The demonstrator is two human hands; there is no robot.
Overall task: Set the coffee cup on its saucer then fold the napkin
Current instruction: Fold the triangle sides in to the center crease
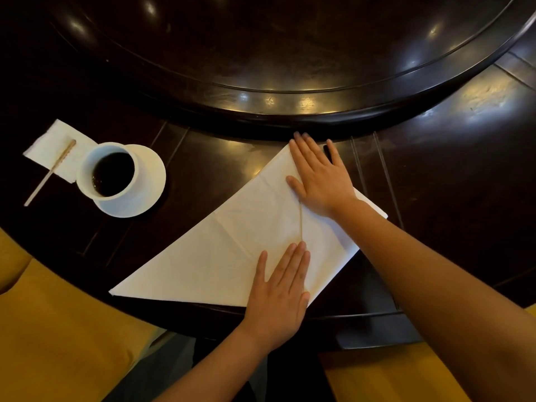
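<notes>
- White napkin [232, 245], folded into a triangle, lies mid-frame on the dark bench [435, 158].
- Both hands press it flat, fingers straight: left hand [280, 297] lower centre, right hand [319, 175] above.
- Coffee cup [108, 169] sits on its saucer [145, 187], left.

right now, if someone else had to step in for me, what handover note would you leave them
Left hand: flat, fingers straight, pressing the near part of the napkin.
Right hand: flat, pressing the napkin's far corner, next to the raised round centre of the table.
Coffee cup: full of dark coffee, standing on its saucer at the left, set toward the saucer's left side. A stir stick lies across a small paper napkin beside it.
Done: cup is on the saucer; napkin is folded into a triangle.
Left: press the crease along the fold and make any further folds.
</notes>
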